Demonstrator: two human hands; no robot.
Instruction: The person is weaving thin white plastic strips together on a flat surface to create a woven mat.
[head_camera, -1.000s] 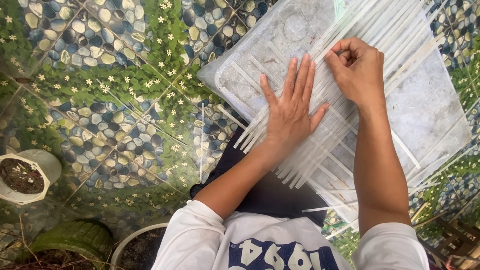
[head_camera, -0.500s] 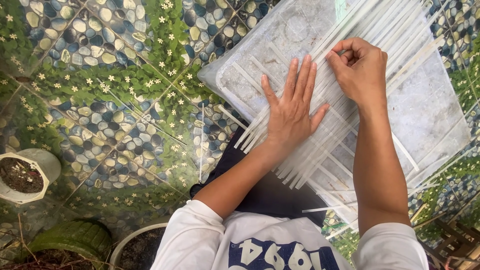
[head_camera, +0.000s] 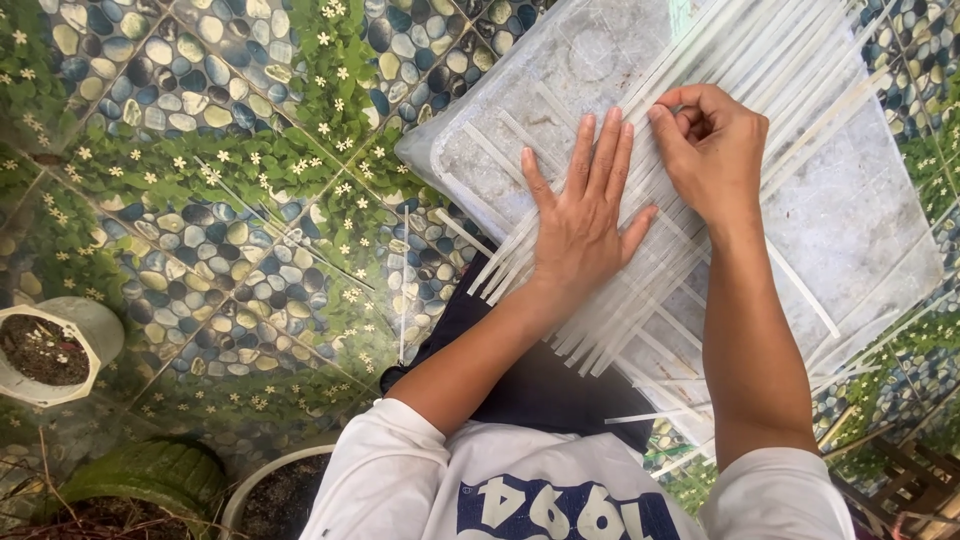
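A top-down view of a person seated on a floor of painted pebble-and-flower tiles, working over a clear plastic tray lid that lies upside down by their lap. Far to the left of the tray, at the frame's edge, stands a small white pot of soil; below it, at the bottom edge, sit a green pot and the rim of another white pot. On the tray lies a bundle of long, thin, pale strips, running diagonally from the tray's near-left corner to its far-right side, with a few loose strips crossing them. The left hand lies flat and fully open on the near end of the strips, fingers spread, pressing them against the tray and gripping nothing. Just to its right, near the tray's middle, the right hand is curled almost closed, thumb and fingertips pinched on the strips; exactly which strip it holds cannot be told.
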